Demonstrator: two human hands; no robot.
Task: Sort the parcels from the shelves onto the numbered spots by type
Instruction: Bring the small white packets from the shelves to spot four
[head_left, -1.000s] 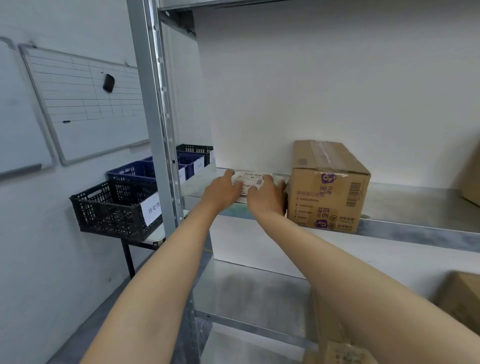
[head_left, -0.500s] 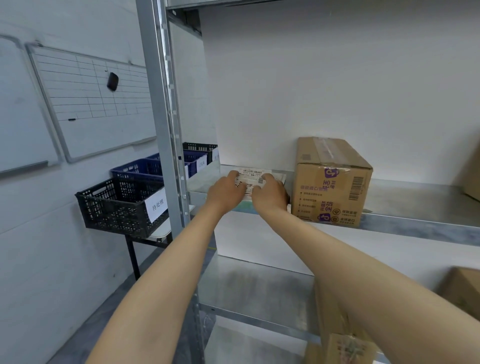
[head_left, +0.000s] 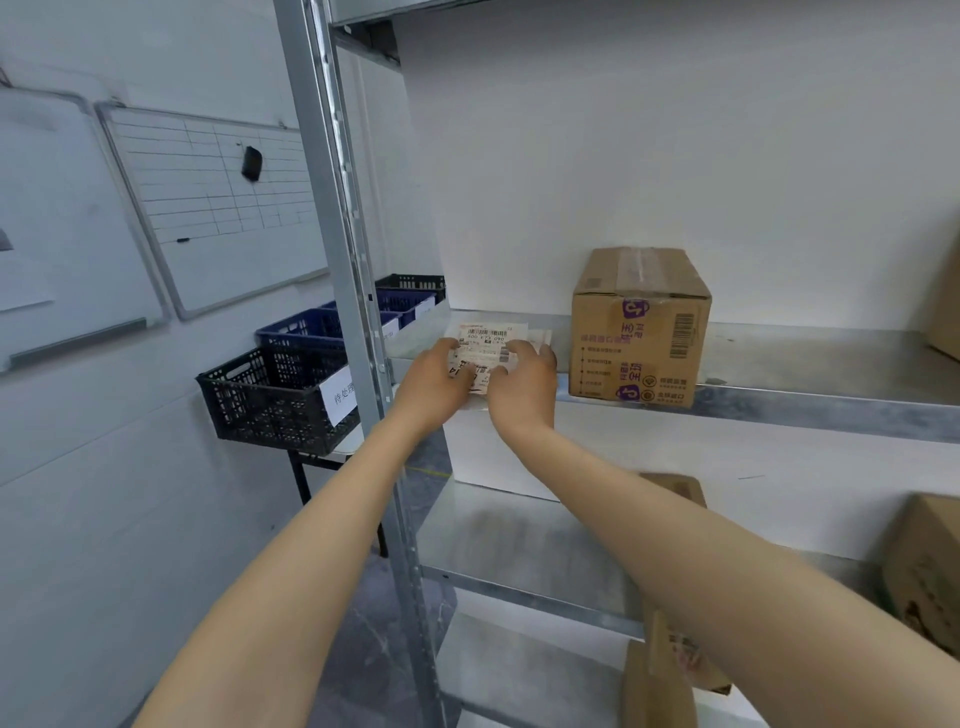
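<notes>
Left hand (head_left: 434, 387) and right hand (head_left: 522, 389) clasp a flat labelled parcel (head_left: 485, 344) at the shelf (head_left: 810, 358) edge.
I grip the parcel from either side, at the front left of the metal shelf. A taped cardboard box (head_left: 639, 327) stands just beside it on my right; a black crate (head_left: 270, 400) sits left of the shelf post (head_left: 343, 260), blue crates (head_left: 298, 330) behind it.

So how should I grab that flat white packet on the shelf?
Take the packet by its near edge, one hand at each side, coming from the front. It lies flat on the shelf, so fingers can't get under the middle, and the box stands close on its right. The left hand and right hand hold it that way.
</notes>
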